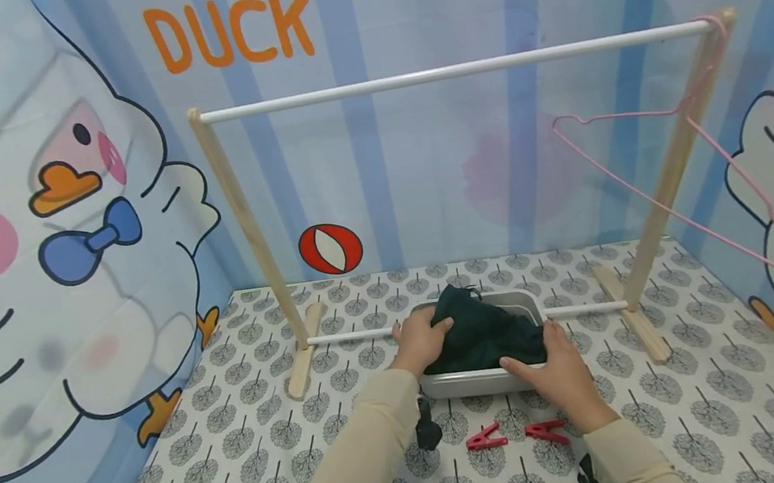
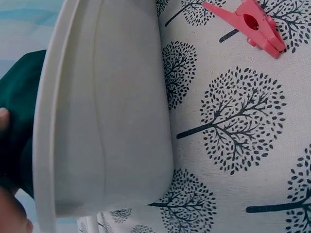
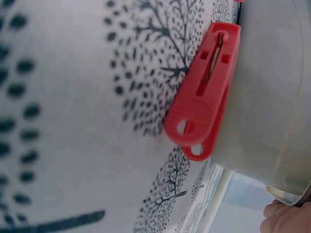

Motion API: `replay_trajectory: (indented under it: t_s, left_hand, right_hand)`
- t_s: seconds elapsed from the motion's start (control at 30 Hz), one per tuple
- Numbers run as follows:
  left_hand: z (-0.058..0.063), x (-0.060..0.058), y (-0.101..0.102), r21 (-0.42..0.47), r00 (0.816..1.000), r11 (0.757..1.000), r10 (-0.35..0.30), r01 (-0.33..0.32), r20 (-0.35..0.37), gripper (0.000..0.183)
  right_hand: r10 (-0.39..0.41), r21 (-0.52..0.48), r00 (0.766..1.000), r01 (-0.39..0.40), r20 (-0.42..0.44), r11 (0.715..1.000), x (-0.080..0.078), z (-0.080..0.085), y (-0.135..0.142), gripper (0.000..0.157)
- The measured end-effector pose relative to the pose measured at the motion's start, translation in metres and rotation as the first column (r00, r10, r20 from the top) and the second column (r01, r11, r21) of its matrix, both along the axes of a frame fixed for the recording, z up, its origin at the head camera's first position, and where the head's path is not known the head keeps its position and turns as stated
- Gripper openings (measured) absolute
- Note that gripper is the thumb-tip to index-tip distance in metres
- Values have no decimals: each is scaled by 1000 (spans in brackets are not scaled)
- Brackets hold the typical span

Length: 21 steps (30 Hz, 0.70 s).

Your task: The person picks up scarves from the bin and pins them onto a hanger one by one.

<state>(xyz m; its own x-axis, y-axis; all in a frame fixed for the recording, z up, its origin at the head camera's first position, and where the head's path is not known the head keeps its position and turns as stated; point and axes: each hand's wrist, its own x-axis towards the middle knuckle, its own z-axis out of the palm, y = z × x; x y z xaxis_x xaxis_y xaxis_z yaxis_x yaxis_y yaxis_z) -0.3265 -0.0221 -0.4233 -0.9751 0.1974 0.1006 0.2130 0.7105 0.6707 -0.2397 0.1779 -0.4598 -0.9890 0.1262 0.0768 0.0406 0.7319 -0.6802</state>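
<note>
A dark green cloth [image 1: 480,334] lies bunched in a light grey rectangular basin [image 1: 478,382]; its upper left part stands above the rim. My left hand [image 1: 421,341] pinches the cloth at its left side, and in the left wrist view a fingertip lies against the green fabric [image 2: 22,92]. Spread round the basin's front right corner is my right hand [image 1: 563,377], thumb over the front rim and fingers by the cloth's right end. In the right wrist view only some of its fingers [image 3: 287,218] show, close by the rim. Whether they grip the fabric I cannot tell.
Two red clothespins [image 1: 485,439] [image 1: 546,432] lie in front of the basin. Around it stands a wooden-legged rack with a white top bar [image 1: 440,74] and a low bar [image 1: 355,335]. A pink hanger [image 1: 613,118] hangs at its right end. Tree-print fabric covers the table [image 1: 239,450].
</note>
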Motion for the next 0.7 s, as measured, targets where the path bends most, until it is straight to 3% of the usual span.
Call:
replay_trajectory:
  t_s: [0.23,0.37,0.7]
  left_hand:
    - [9,0,4,-31,995,999,-16,13,-100,42]
    - [14,0,5,-30,988,999,-41,37,-149,31]
    - [23,-1,6,22,983,996,-77,81,-169,18]
  right_hand:
    - [-4,-10,1000,4,16,1000,0,1,0,113]
    - [-8,-16,1000,8,19,1000,-1,1,0,113]
    - [-9,-15,1000,9,10,1000,0,1,0,112]
